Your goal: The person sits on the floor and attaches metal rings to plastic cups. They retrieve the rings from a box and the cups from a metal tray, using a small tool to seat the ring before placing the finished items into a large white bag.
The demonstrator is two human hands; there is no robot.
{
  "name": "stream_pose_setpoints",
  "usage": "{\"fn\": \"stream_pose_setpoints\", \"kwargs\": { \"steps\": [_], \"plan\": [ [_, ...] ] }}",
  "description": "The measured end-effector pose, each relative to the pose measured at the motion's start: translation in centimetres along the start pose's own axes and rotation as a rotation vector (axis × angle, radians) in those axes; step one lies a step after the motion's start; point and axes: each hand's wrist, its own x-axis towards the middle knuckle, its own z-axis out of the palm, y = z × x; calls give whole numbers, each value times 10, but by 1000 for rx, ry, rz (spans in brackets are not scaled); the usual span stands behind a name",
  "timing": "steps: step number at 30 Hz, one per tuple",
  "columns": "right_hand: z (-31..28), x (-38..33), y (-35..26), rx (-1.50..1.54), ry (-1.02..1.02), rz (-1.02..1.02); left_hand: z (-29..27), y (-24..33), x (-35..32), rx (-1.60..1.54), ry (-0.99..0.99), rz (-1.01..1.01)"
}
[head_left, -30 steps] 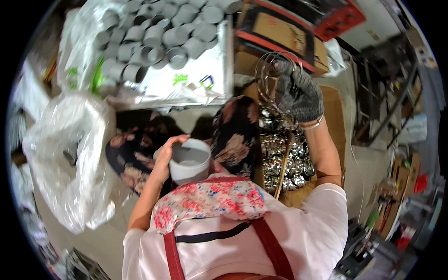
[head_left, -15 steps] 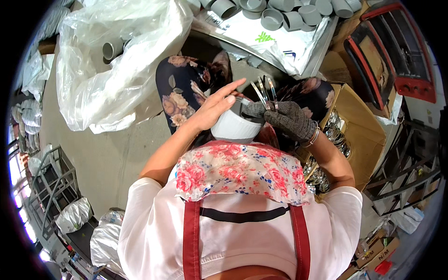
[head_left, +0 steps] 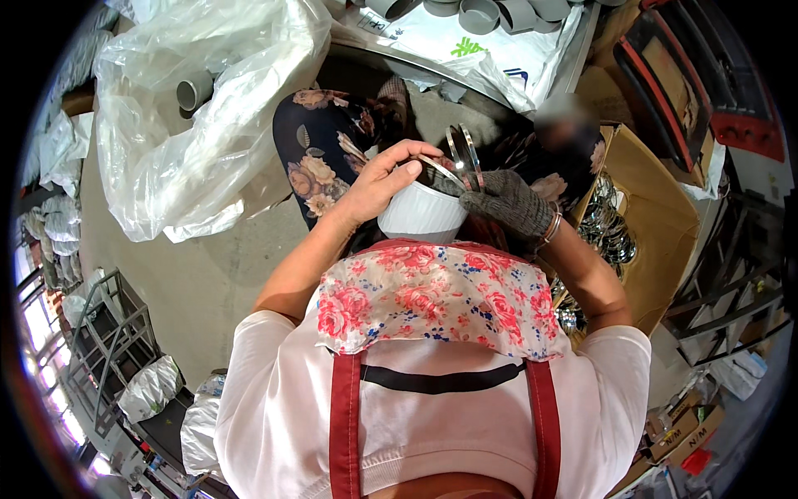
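A white, ribbed cylinder [head_left: 422,214] with a grey lower band rests in my lap against the floral apron [head_left: 424,287]. My bare left hand [head_left: 378,187] is at its left rim, thumb and forefinger closed on a shiny metal ring [head_left: 442,172] that lies tilted across the cylinder's mouth. My right hand [head_left: 511,204], in a dark grey knitted glove, is closed around two more metal rings [head_left: 471,158], which stand up above its fingers. Its fingertips also reach into the cylinder's mouth, where they are partly hidden by the tilted ring.
To my right stands an open cardboard box [head_left: 657,224] with many metal rings [head_left: 605,224]. Grey cylinders [head_left: 480,15] sit on a white sheet [head_left: 432,41] ahead. A clear plastic bag [head_left: 150,158] with a grey cylinder [head_left: 194,90] lies at the left. Black metal frames [head_left: 731,308] stand at the right.
One ring has come down from the upright bunch in my right hand onto the cylinder's mouth. My left fingers, stretched out before, have closed on it.
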Motion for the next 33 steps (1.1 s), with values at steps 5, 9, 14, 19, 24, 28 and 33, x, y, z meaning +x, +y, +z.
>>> {"fn": "stream_pose_setpoints", "kwargs": {
  "steps": [5, 9, 14, 19, 24, 28, 33],
  "plan": [
    [-1, 0, -1, -9, -38, 103, -7, -4, -3, 103, 48, 83],
    [3, 1, 2, 39, -15, 79, -11, -13, -7, -14, 66, 126],
    [9, -1, 6, 118, 13, 178, -12, -18, -16, -160, 98, 118],
    [12, -3, 14, 19, 89, 24, -15, -11, -18, -167, 43, 91],
    [6, -12, 7, -81, 298, -17, -11, 1, -10, -140, -4, 77],
    [-20, -50, -19, -715, 608, -195, -1, 7, -8, -115, 7, 36],
    [-72, -146, -51, -811, 1236, 150, 1, 4, 9, -123, -76, -21]
  ]
}}
